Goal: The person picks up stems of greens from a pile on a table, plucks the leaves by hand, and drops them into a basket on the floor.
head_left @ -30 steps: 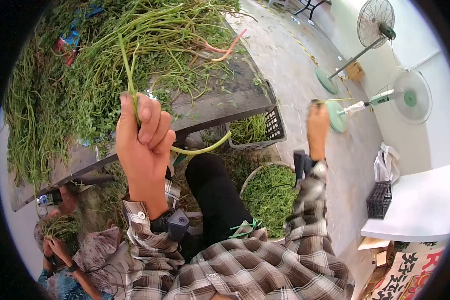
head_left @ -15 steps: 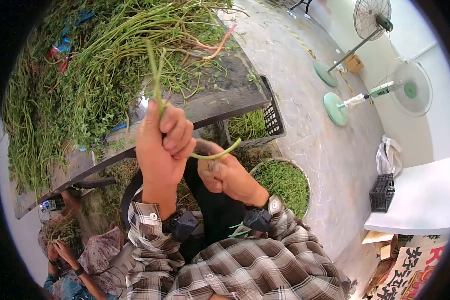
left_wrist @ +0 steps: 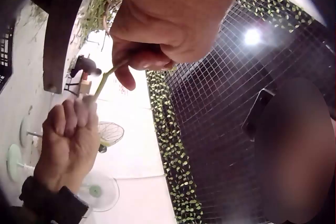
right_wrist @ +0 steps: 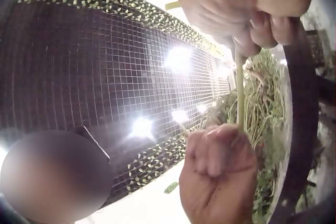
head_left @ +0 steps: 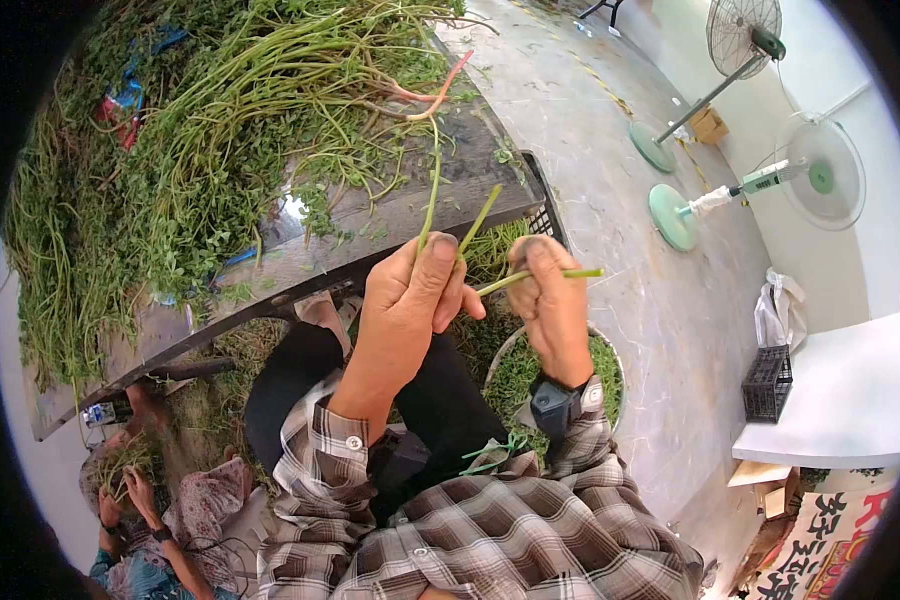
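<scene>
My left hand (head_left: 400,320) pinches green stems between thumb and fingers; one thin stem (head_left: 431,190) stands up above it and a short cut end (head_left: 482,215) leans right. Beside it, my right hand (head_left: 555,315) grips the other end of a stem (head_left: 583,273), whose tip sticks out past the thumb. In the left wrist view a stem (left_wrist: 105,80) spans the short gap between the left hand (left_wrist: 168,14) and the right hand (left_wrist: 71,140). The right wrist view shows a stem (right_wrist: 241,92) running straight between the right hand (right_wrist: 247,3) and the left hand (right_wrist: 220,176).
A heap of leafy stems (head_left: 200,150) covers much of the dark table (head_left: 460,205). Below its corner is a black crate (head_left: 542,222); a round basket of greens (head_left: 610,375) sits beside my legs. Another person's hands (head_left: 135,500) hold stems at lower left. Fans (head_left: 673,217) stand right.
The right hand came in from the far right to the left hand, then gripped the stem's end and moved slightly right. The left hand moved right and lower.
</scene>
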`<state>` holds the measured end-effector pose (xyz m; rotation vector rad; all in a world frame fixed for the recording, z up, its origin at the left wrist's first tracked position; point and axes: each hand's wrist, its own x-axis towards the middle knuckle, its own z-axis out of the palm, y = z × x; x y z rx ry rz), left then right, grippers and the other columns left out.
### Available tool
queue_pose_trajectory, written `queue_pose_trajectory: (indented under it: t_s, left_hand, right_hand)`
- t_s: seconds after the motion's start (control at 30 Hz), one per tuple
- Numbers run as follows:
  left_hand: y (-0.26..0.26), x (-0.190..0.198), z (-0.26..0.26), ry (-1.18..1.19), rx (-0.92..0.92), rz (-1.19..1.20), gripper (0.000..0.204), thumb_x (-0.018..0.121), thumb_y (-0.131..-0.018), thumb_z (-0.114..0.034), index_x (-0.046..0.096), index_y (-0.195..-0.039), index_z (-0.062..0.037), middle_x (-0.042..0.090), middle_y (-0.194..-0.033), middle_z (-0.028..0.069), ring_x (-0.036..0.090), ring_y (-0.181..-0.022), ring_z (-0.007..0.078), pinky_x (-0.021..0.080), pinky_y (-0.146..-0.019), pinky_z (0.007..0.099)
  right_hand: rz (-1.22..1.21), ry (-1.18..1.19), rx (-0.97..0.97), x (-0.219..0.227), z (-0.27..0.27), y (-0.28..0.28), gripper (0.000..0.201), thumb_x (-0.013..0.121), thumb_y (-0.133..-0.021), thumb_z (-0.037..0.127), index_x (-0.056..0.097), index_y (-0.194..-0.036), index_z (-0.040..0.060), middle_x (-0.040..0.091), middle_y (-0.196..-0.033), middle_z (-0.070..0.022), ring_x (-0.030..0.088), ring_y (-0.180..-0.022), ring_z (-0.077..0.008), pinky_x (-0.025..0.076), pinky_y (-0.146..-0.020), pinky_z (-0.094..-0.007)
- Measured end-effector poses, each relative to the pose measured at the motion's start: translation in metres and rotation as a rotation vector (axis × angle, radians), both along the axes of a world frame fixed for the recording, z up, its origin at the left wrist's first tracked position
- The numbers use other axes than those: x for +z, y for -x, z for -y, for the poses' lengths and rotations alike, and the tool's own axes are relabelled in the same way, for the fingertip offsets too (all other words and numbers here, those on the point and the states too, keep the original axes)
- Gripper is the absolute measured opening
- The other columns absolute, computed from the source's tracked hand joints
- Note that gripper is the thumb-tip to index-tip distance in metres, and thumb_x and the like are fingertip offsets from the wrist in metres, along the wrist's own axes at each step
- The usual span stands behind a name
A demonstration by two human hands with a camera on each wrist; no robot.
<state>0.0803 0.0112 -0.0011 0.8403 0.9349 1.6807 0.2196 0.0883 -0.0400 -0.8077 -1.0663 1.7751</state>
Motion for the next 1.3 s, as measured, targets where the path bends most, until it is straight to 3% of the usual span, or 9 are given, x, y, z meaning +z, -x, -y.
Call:
queue_pose_trajectory:
  t_s: [0.17, 0.3, 0.37, 0.47, 0.73, 0.9, 1.1, 1.17, 1.3]
  left_hand:
    - [0.028, 0.002, 0.009, -0.023, 0.143, 0.040, 0.036, 0.039, -0.096, -0.030, 0.039, -0.066, -0.0098, 0.031, -0.052, -0.0040, 0.028, -0.042, 0.0053, 0.043, -0.050, 0.0254]
    - [0.024, 0.002, 0.011, 0.101, 0.205, -0.227, 0.035, 0.042, -0.095, -0.028, 0.044, -0.067, -0.0077, 0.037, -0.053, -0.0033, 0.033, -0.043, 0.0056, 0.038, -0.047, 0.0231]
    - [0.015, -0.009, 0.006, 0.158, -0.126, -0.677, 0.036, 0.045, -0.093, -0.029, 0.050, -0.075, 0.0004, 0.047, -0.054, 0.0069, 0.048, -0.049, 0.0204, 0.039, -0.048, 0.0323]
    - [-0.001, -0.021, 0.005, 0.128, -0.338, -0.904, 0.032, 0.045, -0.091, -0.027, 0.054, -0.080, 0.0013, 0.054, -0.067, 0.0222, 0.052, -0.064, 0.0418, 0.042, -0.056, 0.0440]
    - [-0.013, -0.030, 0.004, 0.049, -0.424, -1.005, 0.027, 0.051, -0.088, -0.024, 0.054, -0.082, 0.0016, 0.052, -0.065, 0.0210, 0.051, -0.062, 0.0398, 0.040, -0.054, 0.0411]
    - [-0.010, -0.023, 0.001, 0.140, -0.207, -0.885, 0.024, 0.051, -0.089, -0.021, 0.054, -0.079, 0.0006, 0.051, -0.061, 0.0143, 0.051, -0.055, 0.0260, 0.038, -0.052, 0.0351]
    - [-0.005, -0.016, -0.004, -0.006, -0.071, -0.503, 0.025, 0.045, -0.093, -0.022, 0.058, -0.085, -0.0018, 0.056, -0.074, 0.0041, 0.052, -0.073, 0.0152, 0.041, -0.069, 0.0275]
    - [-0.009, -0.025, -0.007, -0.144, -0.036, -0.646, 0.026, 0.045, -0.093, -0.022, 0.061, -0.090, -0.0026, 0.060, -0.087, 0.0060, 0.051, -0.092, 0.0202, 0.039, -0.084, 0.0314]
    - [-0.010, -0.027, -0.006, -0.186, -0.077, -0.667, 0.027, 0.046, -0.092, -0.024, 0.062, -0.093, -0.0027, 0.061, -0.094, 0.0064, 0.050, -0.098, 0.0222, 0.037, -0.088, 0.0336]
  right_hand:
    - [-0.020, -0.042, -0.278, -0.018, -0.036, -0.052, 0.019, 0.053, -0.088, 0.021, 0.056, -0.086, 0.0029, 0.039, -0.053, 0.0071, 0.029, -0.039, -0.0015, 0.020, -0.035, -0.0186]
    - [0.343, -0.091, -0.078, -0.006, -0.011, -0.061, 0.022, 0.054, -0.086, 0.020, 0.057, -0.098, 0.0027, 0.042, -0.058, 0.0082, 0.031, -0.044, -0.0005, 0.021, -0.039, -0.0172]
    - [0.433, -0.080, 0.343, 0.014, 0.012, -0.043, 0.032, 0.055, -0.083, 0.020, 0.055, -0.111, 0.0026, 0.044, -0.064, 0.0090, 0.033, -0.050, 0.0001, 0.022, -0.043, -0.0159]
    - [0.213, 0.003, 0.462, 0.011, 0.020, -0.043, 0.042, 0.058, -0.082, 0.022, 0.051, -0.118, 0.0009, 0.045, -0.068, 0.0084, 0.033, -0.054, -0.0001, 0.023, -0.045, -0.0153]
    - [-0.026, 0.166, 0.409, -0.007, 0.025, -0.043, 0.018, 0.056, -0.086, 0.019, 0.053, -0.090, 0.0022, 0.049, -0.066, 0.0030, 0.033, -0.047, -0.0008, 0.024, -0.041, -0.0168]
    - [-0.053, -0.025, -0.072, 0.000, 0.007, -0.063, 0.024, 0.051, -0.090, 0.027, 0.049, -0.080, 0.0049, 0.043, -0.058, 0.0039, 0.032, -0.044, -0.0018, 0.023, -0.038, -0.0187]
    - [0.533, -0.072, 0.252, 0.016, 0.030, -0.046, 0.029, 0.052, -0.087, 0.024, 0.056, -0.105, 0.0015, 0.048, -0.066, 0.0029, 0.038, -0.050, -0.0028, 0.028, -0.042, -0.0175]
    - [0.480, -0.017, 0.336, 0.005, 0.039, -0.029, 0.023, 0.051, -0.086, 0.021, 0.054, -0.098, 0.0016, 0.049, -0.067, 0.0011, 0.038, -0.050, -0.0038, 0.026, -0.042, -0.0183]
    - [0.199, 0.046, 0.398, -0.003, 0.043, -0.021, 0.016, 0.049, -0.087, 0.016, 0.054, -0.095, 0.0023, 0.050, -0.072, 0.0001, 0.038, -0.051, -0.0047, 0.027, -0.043, -0.0188]
